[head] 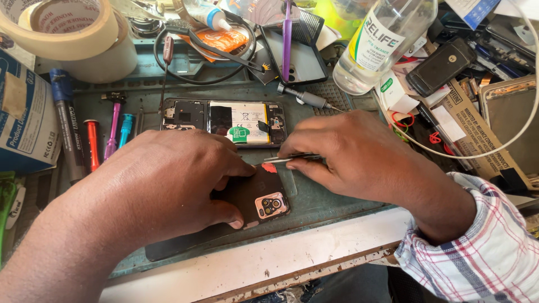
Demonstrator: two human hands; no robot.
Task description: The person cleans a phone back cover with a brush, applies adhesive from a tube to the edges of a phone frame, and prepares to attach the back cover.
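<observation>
My left hand (163, 182) presses down on a black phone back cover (252, 193) with a pinkish camera module (271, 205), thumb and forefinger pinching its edges. My right hand (359, 157) grips metal tweezers (289, 159) whose tips touch a small red patch (269, 167) at the cover's top edge. Just behind lies an opened phone body (224, 122) with its white battery (238, 120) exposed. All of this rests on a grey-green work mat (325, 196).
Tape rolls (73, 39) stand at the back left, with a marker (67, 129) and small screwdrivers (112, 129) beside them. A clear liquid bottle (382, 39), a precision screwdriver (306, 98), a purple brush (287, 39), spare phones and a white cable crowd the back right.
</observation>
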